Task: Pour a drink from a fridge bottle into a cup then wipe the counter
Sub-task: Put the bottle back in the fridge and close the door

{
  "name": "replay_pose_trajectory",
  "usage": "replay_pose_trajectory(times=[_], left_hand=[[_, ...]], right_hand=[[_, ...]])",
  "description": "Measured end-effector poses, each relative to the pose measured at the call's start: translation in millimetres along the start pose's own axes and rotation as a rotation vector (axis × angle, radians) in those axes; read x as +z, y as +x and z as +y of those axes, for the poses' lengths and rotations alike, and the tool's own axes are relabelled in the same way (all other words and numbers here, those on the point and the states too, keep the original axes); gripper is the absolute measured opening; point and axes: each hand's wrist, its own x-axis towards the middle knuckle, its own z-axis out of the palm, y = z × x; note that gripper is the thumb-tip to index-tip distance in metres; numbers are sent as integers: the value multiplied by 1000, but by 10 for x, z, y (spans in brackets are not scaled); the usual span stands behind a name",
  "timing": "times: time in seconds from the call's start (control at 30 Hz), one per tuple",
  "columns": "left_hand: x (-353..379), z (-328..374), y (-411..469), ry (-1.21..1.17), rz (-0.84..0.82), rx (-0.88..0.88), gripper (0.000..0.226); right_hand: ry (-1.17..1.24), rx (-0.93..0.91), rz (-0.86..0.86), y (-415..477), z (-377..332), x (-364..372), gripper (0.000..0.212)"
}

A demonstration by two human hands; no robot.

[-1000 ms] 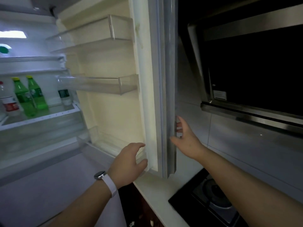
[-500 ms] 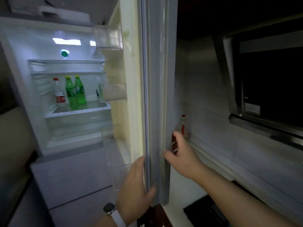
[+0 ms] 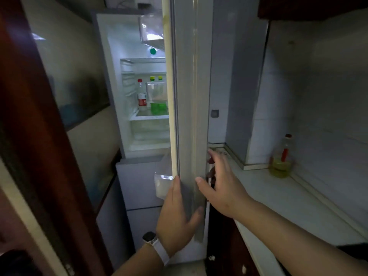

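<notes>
The fridge door [image 3: 189, 116] stands edge-on in the middle of the view, partly covering the lit fridge interior [image 3: 143, 126]. On a shelf inside stand a clear bottle with a red cap and red label [image 3: 141, 95] and two green bottles with yellow caps [image 3: 158, 108], half hidden behind a door bin. My left hand [image 3: 177, 218] presses the door's inner side, thumb wrapped over its edge. My right hand [image 3: 221, 184] holds the outer side, fingers curled behind the edge. No cup is in sight.
A white counter [image 3: 278, 198] runs along the right wall, with an oil bottle [image 3: 282, 158] in its back corner. A dark stove corner [image 3: 352, 250] shows at the right. A dark red door frame [image 3: 39, 156] fills the left. Fridge drawers [image 3: 139, 186] sit below.
The view has pulled back and left. The door has swung from showing its inner shelves to edge-on, covering more of the interior. My left hand has closed onto its edge.
</notes>
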Motion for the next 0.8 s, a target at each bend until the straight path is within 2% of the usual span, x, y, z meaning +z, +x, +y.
replay_pose_trajectory(times=[0.13, 0.33, 0.7, 0.8], left_hand=[[-213, -191, 90, -54, 101, -54, 98], [-502, -545, 306, -58, 230, -114, 90], [-958, -1342, 711, -131, 305, -172, 79], [-1010, -1460, 828, -137, 359, -178, 87]], right_hand=[[111, -61, -37, 223, -123, 307, 62], [143, -156, -92, 620, -270, 717, 63], [-234, -319, -30, 1653, -107, 1311, 87], [-261, -348, -8, 1878, -95, 1531, 90]])
